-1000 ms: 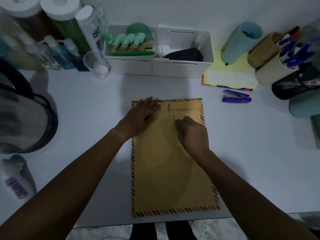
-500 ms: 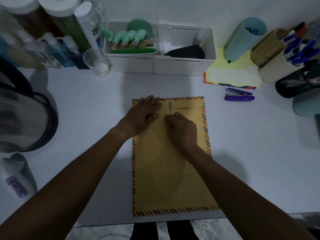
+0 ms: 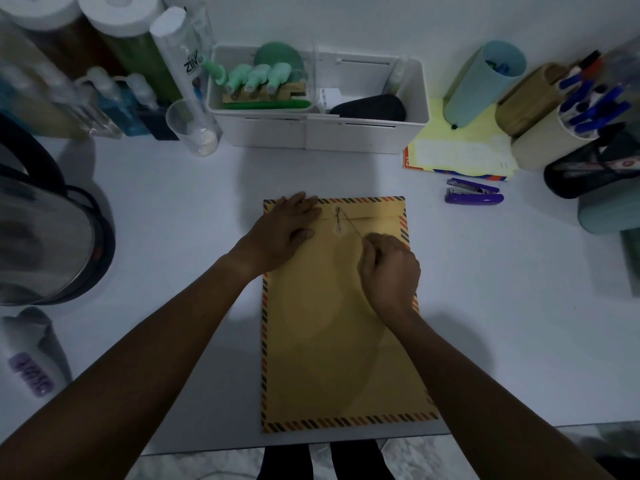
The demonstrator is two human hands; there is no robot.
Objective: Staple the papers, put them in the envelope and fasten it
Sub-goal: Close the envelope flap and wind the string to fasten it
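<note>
The envelope is lying flat with its flap folded down. The left hand is pressing the envelope's top left corner with straight fingers. The right hand, pinching the string, has been pulling away from the envelope's buttons, so the string is now taut. Fastening is probably nearing its end.

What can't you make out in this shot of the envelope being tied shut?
Head view:
Papers: none visible; the shut envelope would hide them.
String end: hidden inside the right hand.
Envelope's top left corner: covered by the left hand.
Windings round the discs: too small and dim to count.
</note>
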